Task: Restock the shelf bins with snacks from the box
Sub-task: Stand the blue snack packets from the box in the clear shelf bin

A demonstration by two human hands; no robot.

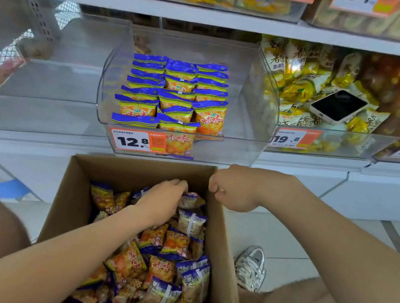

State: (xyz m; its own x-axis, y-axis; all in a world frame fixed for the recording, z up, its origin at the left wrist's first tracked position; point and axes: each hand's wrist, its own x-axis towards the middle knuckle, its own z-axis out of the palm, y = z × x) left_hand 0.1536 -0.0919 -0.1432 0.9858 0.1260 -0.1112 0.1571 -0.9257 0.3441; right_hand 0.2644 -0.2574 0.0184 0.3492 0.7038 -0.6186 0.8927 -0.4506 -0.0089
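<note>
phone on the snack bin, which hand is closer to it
Right. The right hand is a loose fist at the box's far right corner, below and left of the phone. The left hand is farther left, down among the box's packets.

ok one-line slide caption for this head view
Left hand reaches into the snack-filled cardboard box while the right hand steadies its rim, below the half-stocked clear bin.

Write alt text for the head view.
A person's left hand reaches into an open cardboard box of snack packets, while the right hand grips the box's edge. Above, a clear shelf bin holds neat rows of matching packets; a phone lies in the neighbouring bin.
</note>
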